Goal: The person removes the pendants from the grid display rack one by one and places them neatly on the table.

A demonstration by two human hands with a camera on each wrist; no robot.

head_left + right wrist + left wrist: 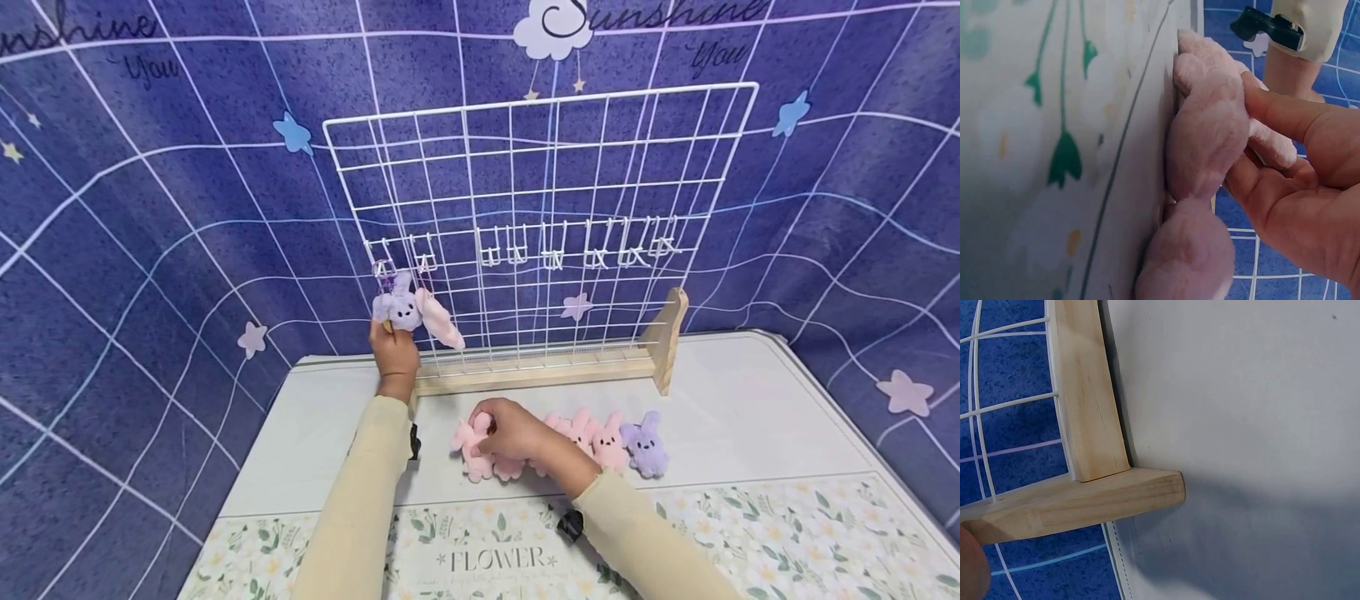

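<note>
A purple plush bunny [405,312] hangs at the lower left of the white wire grid [555,171], below a hook. My left hand [395,354] holds it from below, the fingertips partly hidden behind it. Beside it a pink plush [439,320] hangs turned edge-on. On the table my right hand [513,433] pinches the leftmost pink plush bunny [473,446] of a row; in the right wrist view, thumb and fingers close around this pink bunny [1272,145]. Only a bit of my left hand [971,565] shows in the left wrist view.
More pink bunnies [610,443] and a purple bunny [645,444] lie to the right in the row. Several white hooks [596,254] hang across the grid. Its wooden foot [666,342] stands on the white table [735,400], before a blue patterned curtain [150,250].
</note>
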